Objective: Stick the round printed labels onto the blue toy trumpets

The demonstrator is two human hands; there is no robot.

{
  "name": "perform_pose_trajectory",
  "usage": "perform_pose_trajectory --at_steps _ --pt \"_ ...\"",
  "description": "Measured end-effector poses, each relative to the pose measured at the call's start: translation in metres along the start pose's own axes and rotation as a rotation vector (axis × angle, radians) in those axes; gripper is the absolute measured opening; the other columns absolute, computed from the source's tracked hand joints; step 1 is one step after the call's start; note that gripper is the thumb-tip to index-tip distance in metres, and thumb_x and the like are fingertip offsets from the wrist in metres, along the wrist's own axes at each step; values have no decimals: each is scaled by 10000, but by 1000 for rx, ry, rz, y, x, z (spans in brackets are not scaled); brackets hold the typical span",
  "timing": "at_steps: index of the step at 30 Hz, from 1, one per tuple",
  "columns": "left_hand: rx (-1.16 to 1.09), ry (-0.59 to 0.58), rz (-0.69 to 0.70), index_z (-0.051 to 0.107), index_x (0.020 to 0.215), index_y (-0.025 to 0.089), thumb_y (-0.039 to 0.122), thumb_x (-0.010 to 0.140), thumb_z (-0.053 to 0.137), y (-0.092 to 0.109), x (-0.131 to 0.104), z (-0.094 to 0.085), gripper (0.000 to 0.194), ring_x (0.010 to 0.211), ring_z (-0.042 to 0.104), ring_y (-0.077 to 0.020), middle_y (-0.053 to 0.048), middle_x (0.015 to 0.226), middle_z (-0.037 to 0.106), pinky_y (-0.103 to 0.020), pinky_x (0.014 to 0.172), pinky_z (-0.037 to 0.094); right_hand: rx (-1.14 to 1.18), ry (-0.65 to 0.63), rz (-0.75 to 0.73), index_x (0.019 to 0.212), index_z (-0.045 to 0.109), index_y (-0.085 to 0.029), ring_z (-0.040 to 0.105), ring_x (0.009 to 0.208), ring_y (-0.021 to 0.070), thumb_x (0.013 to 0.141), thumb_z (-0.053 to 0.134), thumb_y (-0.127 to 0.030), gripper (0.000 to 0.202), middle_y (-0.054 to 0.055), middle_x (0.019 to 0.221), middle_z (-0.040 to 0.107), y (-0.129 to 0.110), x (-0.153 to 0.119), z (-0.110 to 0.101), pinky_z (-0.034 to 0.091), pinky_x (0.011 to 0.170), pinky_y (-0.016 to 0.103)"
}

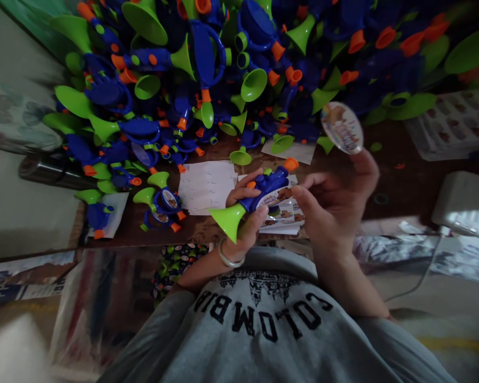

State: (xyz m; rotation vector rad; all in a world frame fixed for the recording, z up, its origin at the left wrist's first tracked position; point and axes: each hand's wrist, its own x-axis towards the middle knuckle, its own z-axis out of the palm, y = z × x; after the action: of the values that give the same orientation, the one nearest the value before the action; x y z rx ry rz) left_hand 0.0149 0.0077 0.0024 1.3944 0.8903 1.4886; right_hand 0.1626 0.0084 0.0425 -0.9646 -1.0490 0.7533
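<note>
My left hand [248, 227] is closed around a blue toy trumpet [270, 182] with a lime-green bell and an orange mouthpiece. The bell points down and to the left. An oval printed label lies along the toy's near side. An oval sticker [342, 127] clings to the raised index fingertip of my right hand [335, 210]. The right thumb touches the right end of the label on the trumpet. Beneath the hands lie sticker sheets [287, 215], partly covered, and beside them a stack of white paper [207, 186].
A large heap of toy trumpets [143, 130] fills the back of the brown table [387, 186]. Two labelled trumpets [165, 202] sit at left, near a dark metal flask [43, 169]. On the right are a clear plastic box [451, 127] and a white device [463, 202] with a cable.
</note>
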Motion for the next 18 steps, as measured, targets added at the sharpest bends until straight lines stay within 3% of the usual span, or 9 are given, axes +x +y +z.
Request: perform_pose_trajectory --at_steps 5,12,18 --pt "-169 7 42 593 1247 329 450 971 749 -3 -2 1 339 1502 560 -279 -27 1557 578 -508 1232 522 116 16 71 1408 483 -408 685 646 97 779 925 -197 797 -112 803 715 14 7 3 610 616 204" --pt "-227 30 50 608 1190 322 377 965 749 -2 -1 3 271 1475 593 -264 -16 1549 599 -525 1270 482 106 18 -2 1434 445 -438 673 672 117 819 899 -217 795 -114 821 699 22 4 5 597 627 236" --pt "-301 54 56 599 1145 311 348 953 753 6 2 3 248 1383 665 -238 -23 1416 688 -461 1169 579 -27 193 -173 1402 531 -427 672 813 132 857 854 -174 682 -54 951 690 32 14 -3 599 758 259"
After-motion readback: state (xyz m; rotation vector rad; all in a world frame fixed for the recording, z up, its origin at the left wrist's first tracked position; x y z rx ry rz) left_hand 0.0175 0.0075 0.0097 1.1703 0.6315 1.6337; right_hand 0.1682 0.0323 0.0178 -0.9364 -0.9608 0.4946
